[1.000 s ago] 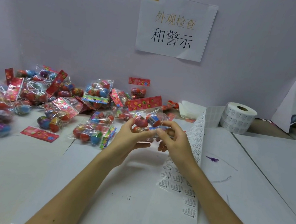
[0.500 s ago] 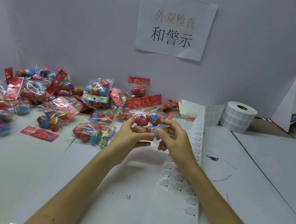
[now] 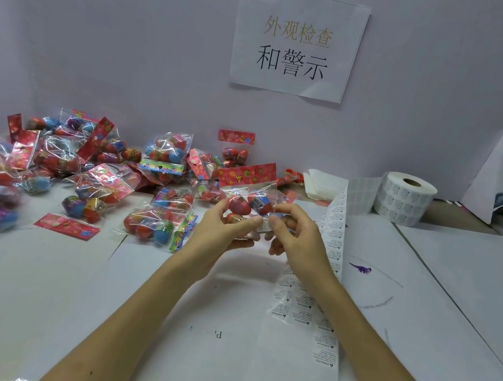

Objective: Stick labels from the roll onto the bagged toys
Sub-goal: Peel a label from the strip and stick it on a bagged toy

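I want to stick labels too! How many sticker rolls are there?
1. The label roll stands at the back right of the table, its strip trailing toward the person. Others may be out of view.

Open table [image 3: 5, 299] lies at the near left and far right — bagged toys [image 3: 90, 178] crowd the back left, the label strip [image 3: 332, 246] runs down right of centre, the roll [image 3: 405, 200] stands behind it.

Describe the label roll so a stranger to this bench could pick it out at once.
Start at the paper sign on the back wall and drop to the table, then look right. The label roll stands on end there. Unlike the flat white sheets beside it, it is a cylinder with a brown core, trailing a strip of labels.
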`<state>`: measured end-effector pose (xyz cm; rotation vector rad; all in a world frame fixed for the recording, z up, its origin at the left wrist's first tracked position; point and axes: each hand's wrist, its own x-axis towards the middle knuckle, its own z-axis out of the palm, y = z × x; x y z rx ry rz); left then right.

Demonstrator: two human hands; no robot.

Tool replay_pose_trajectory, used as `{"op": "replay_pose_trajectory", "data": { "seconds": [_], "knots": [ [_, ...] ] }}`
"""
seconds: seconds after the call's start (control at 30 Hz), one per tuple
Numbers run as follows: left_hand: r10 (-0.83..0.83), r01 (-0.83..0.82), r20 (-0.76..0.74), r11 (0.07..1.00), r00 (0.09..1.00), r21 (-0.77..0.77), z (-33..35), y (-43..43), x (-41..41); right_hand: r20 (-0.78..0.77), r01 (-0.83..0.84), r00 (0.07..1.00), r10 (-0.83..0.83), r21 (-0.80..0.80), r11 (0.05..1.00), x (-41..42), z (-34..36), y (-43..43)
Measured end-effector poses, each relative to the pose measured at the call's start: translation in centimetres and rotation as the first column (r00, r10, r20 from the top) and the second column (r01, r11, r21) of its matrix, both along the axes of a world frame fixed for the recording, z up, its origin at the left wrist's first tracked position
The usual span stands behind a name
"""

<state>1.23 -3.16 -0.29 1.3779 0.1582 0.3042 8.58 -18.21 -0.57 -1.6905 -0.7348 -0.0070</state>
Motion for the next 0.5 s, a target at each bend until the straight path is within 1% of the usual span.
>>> {"op": "replay_pose_trajectory", "data": {
  "seconds": [0.13, 0.3, 0.4, 0.5],
  "knots": [
    [0.002, -0.002, -0.006, 1.0, 1.0, -0.014, -0.22, 0.17, 0.11, -0.014, -0.026, 1.0, 0.026, 0.018, 1.0, -0.04, -0.04, 0.0],
    [0.019, -0.018, 0.009, 0.997, 1.0, -0.074, -0.3, 0.69, 0.15, -0.019, -0.133, 0.991, 0.133, -0.002, 0.991, -0.37, 0.18, 0.0],
    [0.003, -0.002, 0.012, 0.996, 1.0, -0.087, -0.24, 0.67, 0.09, -0.043, -0.113, 0.993, 0.113, 0.009, 0.994, -0.39, 0.31, -0.12],
    [-0.067, 0.067, 0.008, 0.995, 0.998, -0.073, -0.14, 0.35, -0.05, -0.063, -0.033, 0.997, 0.035, 0.034, 0.999, -0.22, 0.6, -0.38]
  ]
}}
